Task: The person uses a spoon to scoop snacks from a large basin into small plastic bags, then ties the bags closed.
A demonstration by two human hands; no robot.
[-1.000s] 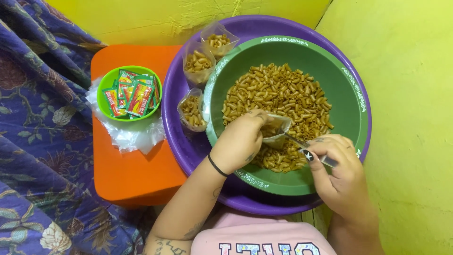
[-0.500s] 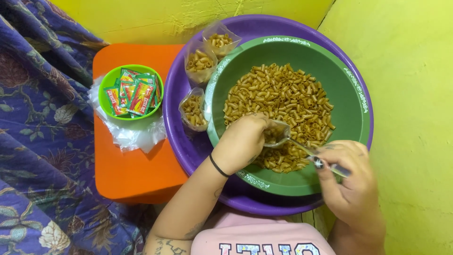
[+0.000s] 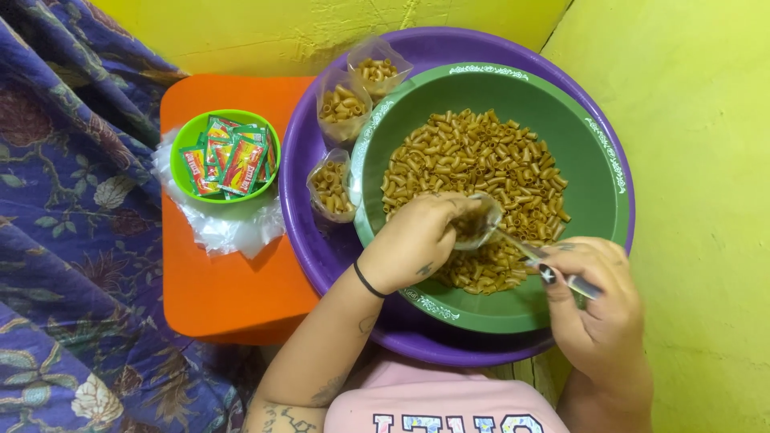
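Small clear bag (image 3: pixel 479 222): held open over the near-left part of the macaroni heap, inside the green bowl; some macaroni can be seen through its plastic.
Left hand (image 3: pixel 417 240): closed on the small clear bag, fingers pinched at its mouth; a black band is worn at the wrist.
Spoon (image 3: pixel 536 256): its bowl end is now at the bag's mouth, where a second ago it lay lower, among the macaroni beside the bag — a load appears to have been lifted and is being tipped in.
Right hand (image 3: pixel 597 301): wrapped around the spoon's handle, at the near-right rim of the green bowl; it has shifted slightly right and nearer since a second ago.
Macaroni heap (image 3: pixel 481 172): brown elbow pieces spread over the middle of the green bowl.
Green bowl (image 3: pixel 597 172): set inside the purple basin (image 3: pixel 309 156).
Filled bags (image 3: pixel 342 104): three are propped in the gap between the two rims, at the left and far-left — unmoved across the frames.
Small green bowl (image 3: pixel 180 164): stood on clear plastic on the orange stool (image 3: pixel 224 297), left of the basin, filled with red-and-green sachets (image 3: pixel 233 156).
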